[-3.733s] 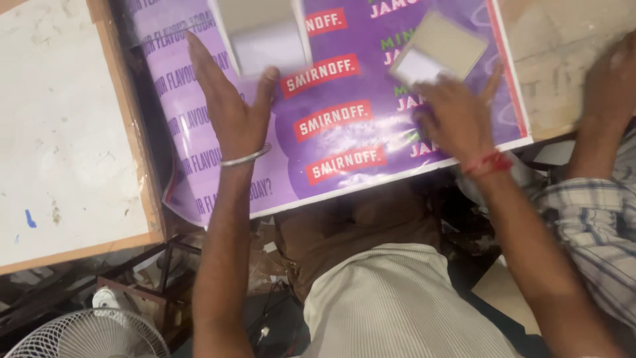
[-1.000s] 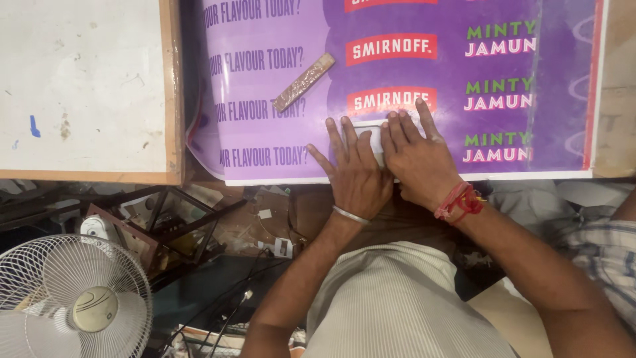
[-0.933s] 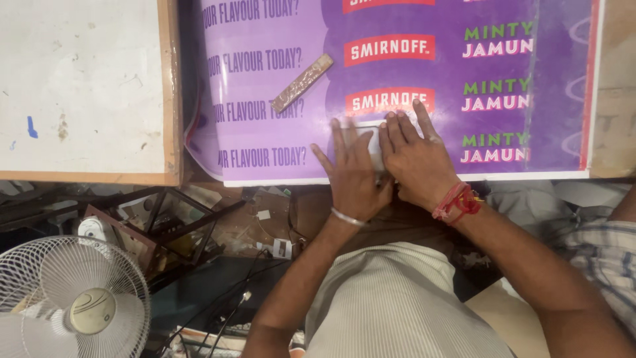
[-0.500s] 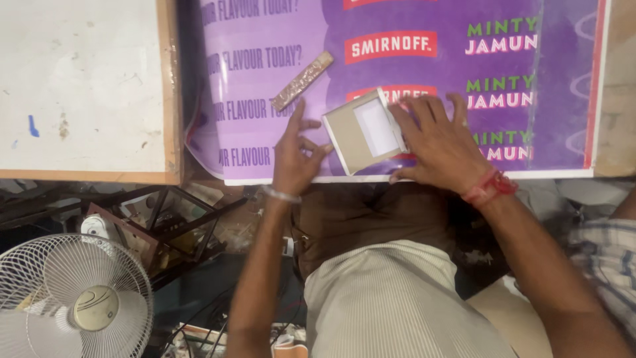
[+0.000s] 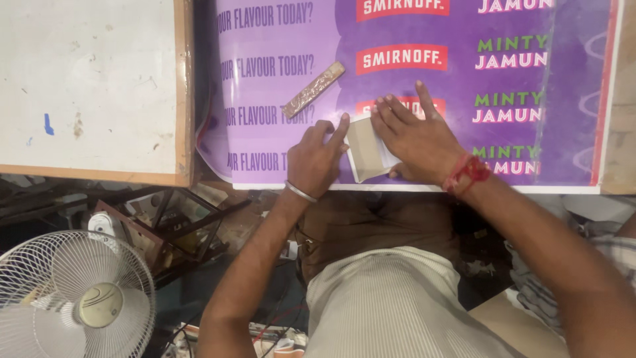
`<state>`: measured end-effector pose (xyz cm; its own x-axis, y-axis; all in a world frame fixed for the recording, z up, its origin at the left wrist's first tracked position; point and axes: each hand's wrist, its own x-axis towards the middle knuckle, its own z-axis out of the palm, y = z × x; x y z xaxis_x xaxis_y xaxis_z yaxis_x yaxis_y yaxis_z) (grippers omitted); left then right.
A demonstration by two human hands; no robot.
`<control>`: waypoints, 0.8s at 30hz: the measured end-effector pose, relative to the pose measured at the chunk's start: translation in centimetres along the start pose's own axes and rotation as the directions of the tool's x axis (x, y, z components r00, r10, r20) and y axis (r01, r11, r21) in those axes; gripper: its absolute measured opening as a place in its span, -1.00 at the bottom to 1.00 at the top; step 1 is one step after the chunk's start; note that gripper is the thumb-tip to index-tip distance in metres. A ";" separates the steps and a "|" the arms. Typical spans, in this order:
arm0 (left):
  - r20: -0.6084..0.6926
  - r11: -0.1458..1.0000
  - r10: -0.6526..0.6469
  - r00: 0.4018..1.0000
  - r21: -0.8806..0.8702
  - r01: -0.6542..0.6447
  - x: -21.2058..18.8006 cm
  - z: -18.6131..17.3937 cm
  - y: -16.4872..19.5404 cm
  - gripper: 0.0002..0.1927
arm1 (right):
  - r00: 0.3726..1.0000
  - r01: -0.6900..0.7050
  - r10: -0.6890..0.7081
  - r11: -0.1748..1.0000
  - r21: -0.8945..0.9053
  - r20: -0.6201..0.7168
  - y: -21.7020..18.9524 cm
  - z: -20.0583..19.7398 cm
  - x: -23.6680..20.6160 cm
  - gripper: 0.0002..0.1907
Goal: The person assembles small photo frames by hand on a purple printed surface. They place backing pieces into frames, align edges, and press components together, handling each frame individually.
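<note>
Two hands press a small grey-and-white card flat on a purple printed sheet.

The card (image 5: 366, 149) lies at the near edge of the purple sheet (image 5: 411, 79) covering the worktop (image 5: 619, 99), directly between the hands and partly under both. The left hand (image 5: 318, 158) rests on the card's left edge, fingers half curled, index finger stretched along its top corner. The right hand (image 5: 414, 136) lies flat over its right side, fingers spread. A brownish patterned strip (image 5: 314, 89) lies apart, up and left. A white board (image 5: 86, 86) sits further left; a fan (image 5: 73, 298) stands below.
</note>
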<state>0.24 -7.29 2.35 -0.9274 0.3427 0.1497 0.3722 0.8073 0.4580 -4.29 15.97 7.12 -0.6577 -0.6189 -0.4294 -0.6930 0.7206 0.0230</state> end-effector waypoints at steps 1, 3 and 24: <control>-0.055 1.000 -0.021 0.998 -0.001 0.021 0.1 0.3 0.6 -0.42 | 0.999 0.022 -0.021 0.999 0.023 -0.045 0.1 0.5 -0.3 0.23; -0.151 0.999 -0.046 0.987 -0.001 0.047 0.8 1.2 1.9 -0.35 | 0.989 0.056 -0.044 0.995 0.083 -0.144 0.2 1.4 -0.6 0.18; -0.226 0.907 -0.411 0.883 -0.203 0.370 -3.1 3.6 4.2 -0.36 | 0.751 -0.075 0.357 0.882 0.465 -0.556 -4.7 6.0 -5.7 -0.59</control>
<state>4.80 -3.22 0.68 -0.9804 -0.1371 0.1418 -0.0127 0.7614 0.6482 4.51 18.01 4.10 -0.9054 -0.3809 0.1877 -0.4243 0.8276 -0.3674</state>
